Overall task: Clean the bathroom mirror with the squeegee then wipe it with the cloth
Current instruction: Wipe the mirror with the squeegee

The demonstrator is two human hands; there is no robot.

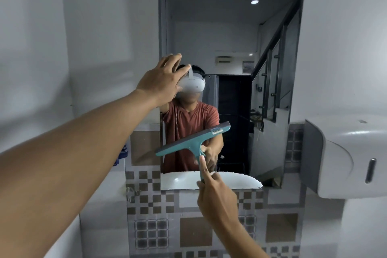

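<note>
The rectangular bathroom mirror (230,33) hangs on the wall ahead. My right hand (215,192) grips the handle of a teal squeegee (188,142), index finger stretched along the handle. Its blade lies tilted, right end higher, against the lower middle of the glass. My left hand (163,80) is raised with fingers spread, flat at the mirror's left edge about halfway up, holding nothing. The mirror reflects a person in a red shirt with a white headset. No cloth is visible.
A white paper dispenser (345,159) juts from the wall at the right, close to the mirror's lower right corner. Patterned brown and grey tiles (194,230) cover the wall below. A blue object (123,153) sits at the left of the mirror.
</note>
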